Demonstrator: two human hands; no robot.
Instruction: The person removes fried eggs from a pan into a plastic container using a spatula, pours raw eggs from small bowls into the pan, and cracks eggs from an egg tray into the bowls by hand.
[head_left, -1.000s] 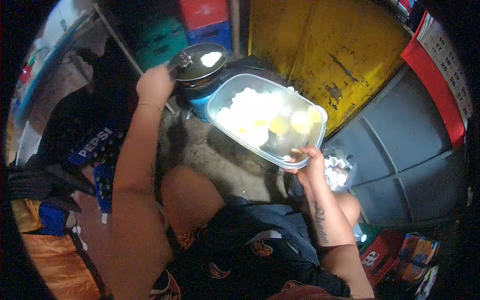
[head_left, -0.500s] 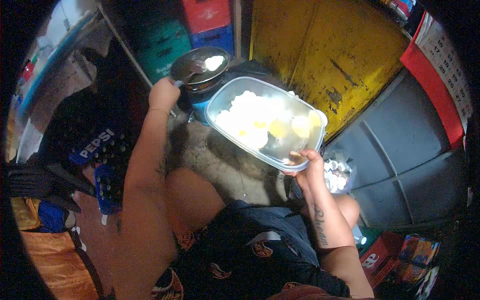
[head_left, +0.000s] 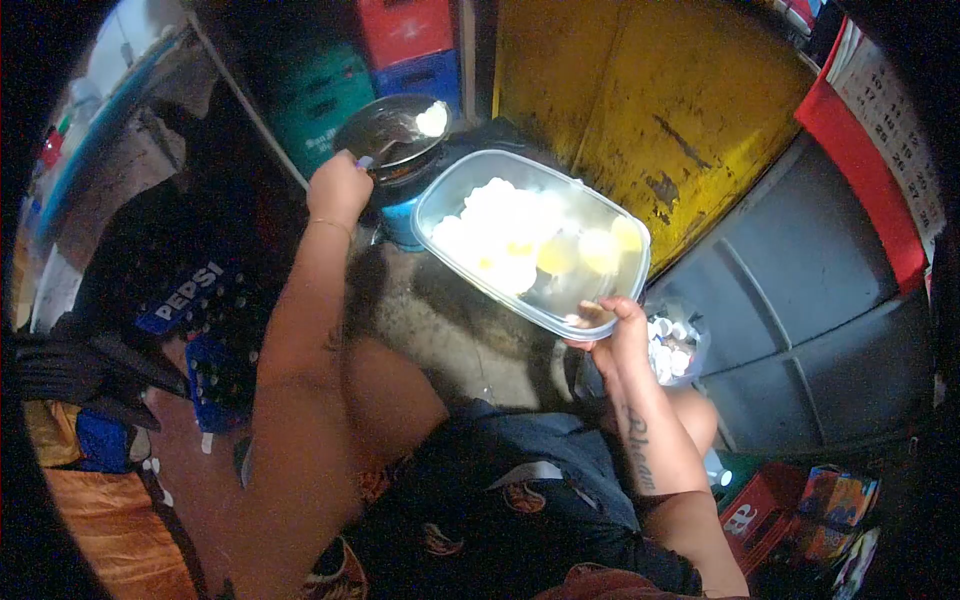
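Observation:
My left hand (head_left: 340, 188) is closed round the handle of a spatula (head_left: 365, 162), whose far end reaches into a dark frying pan (head_left: 385, 150). A white fried egg (head_left: 432, 119) lies at the pan's right side, against the rim. The pan sits on a stove with a blue body (head_left: 400, 222). My right hand (head_left: 615, 325) grips the near right corner of a clear plastic container (head_left: 465, 270), thumb inside the wall and fingers beneath. Tilted toward me, the container holds several fried eggs (head_left: 510, 225), some with yellow yolks showing; glare washes out their detail.
Green (head_left: 320, 100), red (head_left: 405, 30) and blue (head_left: 420, 78) crates stand behind the pan. A worn yellow panel (head_left: 650, 110) rises beyond the container. A bag of white eggshells (head_left: 672, 350) is by my right forearm. A Pepsi crate (head_left: 190, 295) with bottle caps lies left.
My left hand has shifted slightly right and toward the pan. The egg in the pan has slid right, up against the rim. My right hand and the container have barely moved.

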